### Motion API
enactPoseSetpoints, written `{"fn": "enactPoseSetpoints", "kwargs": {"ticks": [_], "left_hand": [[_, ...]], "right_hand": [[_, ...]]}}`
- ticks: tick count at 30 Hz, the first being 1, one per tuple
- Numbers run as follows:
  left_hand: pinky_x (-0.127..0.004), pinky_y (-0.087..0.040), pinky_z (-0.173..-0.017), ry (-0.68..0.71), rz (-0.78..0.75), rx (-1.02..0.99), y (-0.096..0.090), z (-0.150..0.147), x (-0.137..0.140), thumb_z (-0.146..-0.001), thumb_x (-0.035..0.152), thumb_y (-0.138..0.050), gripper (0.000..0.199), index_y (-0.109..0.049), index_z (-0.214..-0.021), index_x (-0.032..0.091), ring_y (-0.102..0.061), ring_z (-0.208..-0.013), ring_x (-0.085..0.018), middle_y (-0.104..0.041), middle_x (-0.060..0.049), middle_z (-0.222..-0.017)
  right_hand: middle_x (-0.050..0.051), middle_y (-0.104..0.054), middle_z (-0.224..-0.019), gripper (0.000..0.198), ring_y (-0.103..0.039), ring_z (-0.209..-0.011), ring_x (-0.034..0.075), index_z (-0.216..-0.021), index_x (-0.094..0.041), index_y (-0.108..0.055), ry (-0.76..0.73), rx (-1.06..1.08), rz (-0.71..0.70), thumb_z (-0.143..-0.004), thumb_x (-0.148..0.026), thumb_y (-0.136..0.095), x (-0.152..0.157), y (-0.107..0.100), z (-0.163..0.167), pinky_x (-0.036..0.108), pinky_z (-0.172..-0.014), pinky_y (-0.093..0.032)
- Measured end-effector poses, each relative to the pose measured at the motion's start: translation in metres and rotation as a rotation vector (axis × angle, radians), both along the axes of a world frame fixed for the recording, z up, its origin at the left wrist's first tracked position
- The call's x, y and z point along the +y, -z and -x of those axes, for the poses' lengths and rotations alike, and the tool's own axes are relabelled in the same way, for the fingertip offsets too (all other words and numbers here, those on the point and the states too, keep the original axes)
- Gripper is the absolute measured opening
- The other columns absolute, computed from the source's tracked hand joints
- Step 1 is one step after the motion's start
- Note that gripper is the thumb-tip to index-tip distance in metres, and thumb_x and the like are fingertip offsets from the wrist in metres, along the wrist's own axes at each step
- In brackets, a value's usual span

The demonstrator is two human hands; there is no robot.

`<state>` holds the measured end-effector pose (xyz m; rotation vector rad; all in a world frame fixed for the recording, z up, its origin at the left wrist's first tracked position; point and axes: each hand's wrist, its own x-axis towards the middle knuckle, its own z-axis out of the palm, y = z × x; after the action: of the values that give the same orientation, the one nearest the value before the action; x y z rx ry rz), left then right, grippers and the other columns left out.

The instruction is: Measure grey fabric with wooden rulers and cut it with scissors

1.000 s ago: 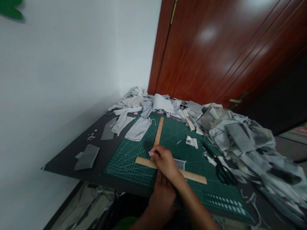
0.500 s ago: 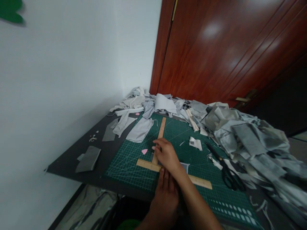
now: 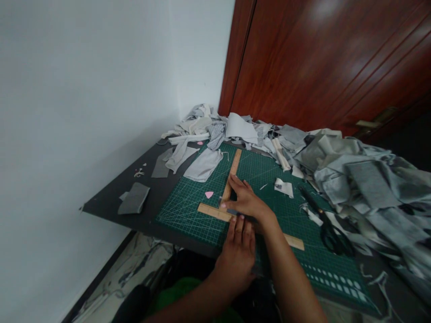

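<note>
A wooden T-shaped ruler, or two rulers set in a T, lies on a green cutting mat. Its crossbar runs along the near side, and its stem points away from me. My left hand lies flat, its extended fingertips at the crossbar's near edge. Beyond it, my right hand is spread, thumb and forefinger resting on or beside the stem near the joint. A bit of grey fabric shows under the right palm, mostly hidden. A pink triangular piece sits left of the stem.
Black-handled scissors lie at the right beside a large heap of grey fabric. More scraps line the back by the door. Cut cloth and a folded grey piece lie left. A white wall bounds that side.
My right hand has gone from loosely curled above the stem to spread and lowered onto it. My left hand stays at the crossbar. The whole view has shifted, moving the table up and right.
</note>
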<state>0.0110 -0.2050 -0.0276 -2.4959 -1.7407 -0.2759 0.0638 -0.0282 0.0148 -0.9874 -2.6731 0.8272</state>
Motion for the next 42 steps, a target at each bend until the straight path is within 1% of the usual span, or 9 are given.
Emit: {"fn": "enactPoseSetpoints", "kwargs": {"ticks": [5, 10, 12, 15, 19, 26, 31, 37, 42], "left_hand": [[-0.06, 0.002, -0.123, 0.0, -0.044, -0.016, 0.0035, -0.0007, -0.0006, -0.077, 0.071, -0.067, 0.104, -0.046, -0.146, -0.004, -0.022, -0.15, -0.049, -0.033, -0.031, -0.159], [-0.061, 0.001, -0.123, -0.008, -0.069, -0.016, 0.0074, -0.0014, -0.0002, -0.075, 0.073, -0.068, 0.106, -0.047, -0.146, -0.003, -0.021, -0.15, -0.05, -0.033, -0.03, -0.159], [-0.061, 0.001, -0.123, -0.012, -0.08, -0.012, 0.0078, -0.0014, -0.0004, -0.075, 0.073, -0.068, 0.104, -0.048, -0.146, -0.002, -0.021, -0.15, -0.05, -0.034, -0.029, -0.159], [-0.062, -0.001, -0.123, -0.014, -0.077, -0.003, 0.0061, -0.0011, -0.001, -0.075, 0.073, -0.068, 0.102, -0.051, -0.144, -0.001, -0.022, -0.149, -0.05, -0.036, -0.029, -0.158], [-0.062, -0.003, -0.123, -0.003, -0.07, -0.002, 0.0028, -0.0008, -0.0014, -0.077, 0.07, -0.068, 0.1, -0.051, -0.143, -0.002, -0.024, -0.149, -0.05, -0.038, -0.029, -0.156], [-0.062, -0.001, -0.123, 0.0, -0.064, 0.002, 0.0031, -0.0012, -0.0007, -0.079, 0.07, -0.066, 0.097, -0.051, -0.143, -0.002, -0.027, -0.148, -0.049, -0.039, -0.029, -0.156], [-0.061, -0.002, -0.123, -0.01, -0.09, -0.014, 0.0072, -0.001, -0.0019, -0.079, 0.072, -0.065, 0.099, -0.051, -0.145, 0.0, -0.023, -0.15, -0.048, -0.037, -0.028, -0.158], [-0.062, -0.005, -0.123, -0.009, -0.085, -0.023, 0.0079, -0.0017, -0.0016, -0.077, 0.071, -0.068, 0.102, -0.049, -0.145, -0.003, -0.02, -0.15, -0.049, -0.036, -0.029, -0.158], [-0.061, -0.001, -0.123, -0.015, -0.093, -0.016, 0.0077, -0.002, -0.0006, -0.076, 0.073, -0.067, 0.103, -0.051, -0.144, -0.001, -0.021, -0.15, -0.049, -0.037, -0.028, -0.158]], "right_hand": [[0.021, -0.014, -0.168, 0.108, -0.009, -0.158, 0.027, -0.162, -0.012, -0.018, 0.005, -0.018, -0.007, -0.079, -0.052, -0.074, 0.0008, 0.0026, 0.0002, 0.05, -0.125, -0.002], [0.018, -0.013, -0.169, 0.105, -0.009, -0.158, 0.026, -0.162, -0.016, -0.018, 0.003, -0.023, 0.004, -0.079, -0.049, -0.074, 0.0, 0.0003, 0.0014, 0.051, -0.125, -0.001], [0.019, -0.012, -0.169, 0.107, -0.008, -0.158, 0.026, -0.162, -0.014, -0.017, 0.01, -0.042, 0.012, -0.079, -0.049, -0.074, -0.0012, -0.0012, 0.0019, 0.05, -0.125, -0.001], [0.02, -0.01, -0.169, 0.107, -0.006, -0.158, 0.026, -0.162, -0.012, -0.016, 0.01, -0.052, 0.018, -0.08, -0.049, -0.073, -0.0026, -0.0025, 0.0023, 0.05, -0.125, 0.0], [0.019, -0.011, -0.169, 0.108, -0.005, -0.158, 0.027, -0.162, -0.014, -0.016, 0.005, -0.047, 0.021, -0.079, -0.051, -0.074, -0.0022, -0.0009, 0.0024, 0.051, -0.125, 0.0], [0.021, -0.01, -0.169, 0.105, -0.003, -0.158, 0.026, -0.162, -0.01, -0.017, -0.002, -0.08, 0.019, -0.081, -0.052, -0.071, -0.0005, 0.0027, 0.0024, 0.05, -0.125, 0.002], [0.019, -0.011, -0.169, 0.103, -0.004, -0.158, 0.026, -0.162, -0.015, -0.016, -0.007, -0.068, 0.024, -0.082, -0.049, -0.071, -0.0005, 0.0025, 0.0013, 0.052, -0.125, 0.002], [0.019, -0.008, -0.169, 0.104, -0.003, -0.158, 0.027, -0.163, -0.016, -0.014, -0.027, -0.052, 0.022, -0.081, -0.046, -0.072, -0.0006, 0.0009, 0.0007, 0.053, -0.125, 0.001], [0.02, -0.008, -0.169, 0.103, -0.001, -0.158, 0.025, -0.162, -0.012, -0.013, -0.028, -0.073, 0.024, -0.084, -0.046, -0.07, -0.0015, -0.001, 0.0016, 0.052, -0.125, 0.002]]}}
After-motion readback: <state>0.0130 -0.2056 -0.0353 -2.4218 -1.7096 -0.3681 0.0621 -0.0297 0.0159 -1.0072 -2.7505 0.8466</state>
